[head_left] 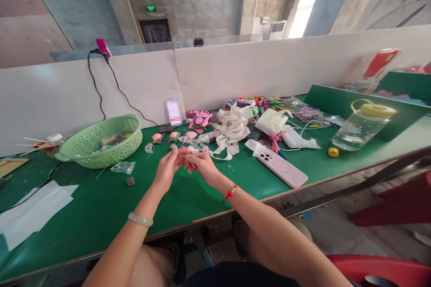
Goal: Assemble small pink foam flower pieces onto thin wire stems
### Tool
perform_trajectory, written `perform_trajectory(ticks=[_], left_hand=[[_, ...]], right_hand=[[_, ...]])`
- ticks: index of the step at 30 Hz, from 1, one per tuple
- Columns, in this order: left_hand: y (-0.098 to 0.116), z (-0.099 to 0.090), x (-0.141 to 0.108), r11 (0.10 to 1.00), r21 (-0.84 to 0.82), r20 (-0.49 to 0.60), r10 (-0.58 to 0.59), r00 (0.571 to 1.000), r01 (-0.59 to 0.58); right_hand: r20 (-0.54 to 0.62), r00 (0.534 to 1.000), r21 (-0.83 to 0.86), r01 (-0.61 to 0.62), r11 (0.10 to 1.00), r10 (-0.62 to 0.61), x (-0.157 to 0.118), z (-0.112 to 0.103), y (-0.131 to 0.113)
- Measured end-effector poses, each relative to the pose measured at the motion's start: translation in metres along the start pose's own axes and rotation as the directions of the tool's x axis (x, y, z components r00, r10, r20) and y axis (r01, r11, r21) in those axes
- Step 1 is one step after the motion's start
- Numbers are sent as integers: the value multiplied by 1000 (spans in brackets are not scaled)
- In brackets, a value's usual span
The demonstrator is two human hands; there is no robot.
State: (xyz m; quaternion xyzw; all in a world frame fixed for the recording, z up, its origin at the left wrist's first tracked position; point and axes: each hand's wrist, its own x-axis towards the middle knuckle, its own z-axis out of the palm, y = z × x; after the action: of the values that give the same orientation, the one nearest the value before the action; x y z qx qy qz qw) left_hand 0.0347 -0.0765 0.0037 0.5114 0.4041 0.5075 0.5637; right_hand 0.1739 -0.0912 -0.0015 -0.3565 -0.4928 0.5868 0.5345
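As I monitor remotely, the left hand [164, 171] and right hand [201, 167] pinch a small pink foam piece [183, 150] between closed fingertips, right of the pale green plastic basket [101, 157].

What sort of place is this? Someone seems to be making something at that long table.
Probably a handicraft workshop. A long green-topped workbench stands against white partition panels, and it holds a green plastic basket, a tangle of white ribbon, and pink cut-out shapes.
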Motion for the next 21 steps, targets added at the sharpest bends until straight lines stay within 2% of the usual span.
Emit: perform_trajectory(ticks=[3, 5, 8, 11, 13, 18, 21], left_hand=[[-1, -5, -2, 972, 221, 31, 70, 997, -75], [-3, -6, -4, 926, 357, 67, 109, 992, -126], [-8, -6, -9, 843, 507, 130, 130, 983, -179], [-10, -4, -14, 759, 612, 176, 145, 974, -224], [-8, -2, -15, 742, 632, 182, 141, 973, -225], [-1, 1, -17, 770, 618, 135, 97, 986, -160], [0, 3, -18, 820, 559, 127, 61, 990, -122]], right_hand=[[-18, 998, -298, 60, 953, -68, -7, -5, 2], [-25, 987, -500, 123, 857, -156, -12, -9, 1], [-4, 964, -671, 194, 716, -265, -16, -11, 1], [38, 948, -740, 239, 628, -317, -18, -11, 3], [41, 937, -758, 256, 600, -347, -20, -12, 3], [67, 902, -762, 323, 562, -427, -21, -17, -2], [90, 887, -755, 357, 551, -452, -19, -19, -5]])
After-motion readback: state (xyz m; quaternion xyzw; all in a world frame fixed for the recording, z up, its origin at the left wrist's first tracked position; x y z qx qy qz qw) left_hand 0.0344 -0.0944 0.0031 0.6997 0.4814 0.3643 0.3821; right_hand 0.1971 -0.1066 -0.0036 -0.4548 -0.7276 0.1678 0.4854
